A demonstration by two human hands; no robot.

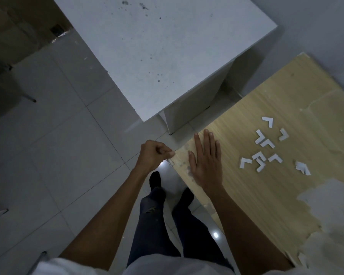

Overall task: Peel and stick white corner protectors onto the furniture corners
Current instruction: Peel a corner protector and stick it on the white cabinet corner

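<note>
A light wooden tabletop [266, 195] fills the right side, its near-left corner pointing at my feet. My left hand [154, 155] has its fingers curled and the thumb pressed against that corner, where a white corner protector [171, 162] sits on the edge. My right hand [206, 161] lies flat on the wood just right of the corner, fingers straight. Several loose white L-shaped corner protectors [266, 147] are scattered on the tabletop further right.
A white cabinet [157, 56] with a speckled top stands ahead, close to the wooden table's far edge. The veneer is peeled and patchy white [326, 211] at the right. Grey tiled floor [58, 155] spreads to the left; chair legs [28, 98] show at far left.
</note>
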